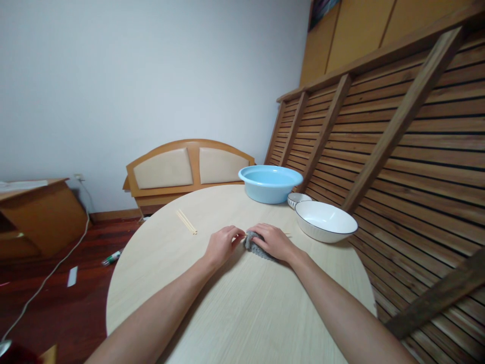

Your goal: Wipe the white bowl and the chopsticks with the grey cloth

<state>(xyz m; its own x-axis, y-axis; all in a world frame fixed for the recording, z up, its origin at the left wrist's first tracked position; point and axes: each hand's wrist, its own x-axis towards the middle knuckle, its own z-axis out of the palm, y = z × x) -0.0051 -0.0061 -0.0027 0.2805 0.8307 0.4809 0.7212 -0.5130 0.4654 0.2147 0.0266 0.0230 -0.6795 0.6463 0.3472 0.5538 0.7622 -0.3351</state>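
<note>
Over the middle of the round table [235, 308], my right hand [273, 238] is closed on a grey cloth [261, 251] with a knobbly edge. A thin pale stick, apparently a chopstick [288, 235], pokes out beyond the right hand. Its other end meets the fingertips of my left hand [223, 245], which are pinched together just left of the cloth. Cloth and fingers hide the stick's middle part. Some pale chopsticks [185, 221] lie side by side on the table, to the left of my left hand.
At the table's back right stand a light blue basin [271, 194], a small patterned bowl [291, 200] and a large white bowl [322, 232] with a dark rim. A slatted wooden frame [401, 136] leans along the right side. Behind the table is a padded headboard [196, 167].
</note>
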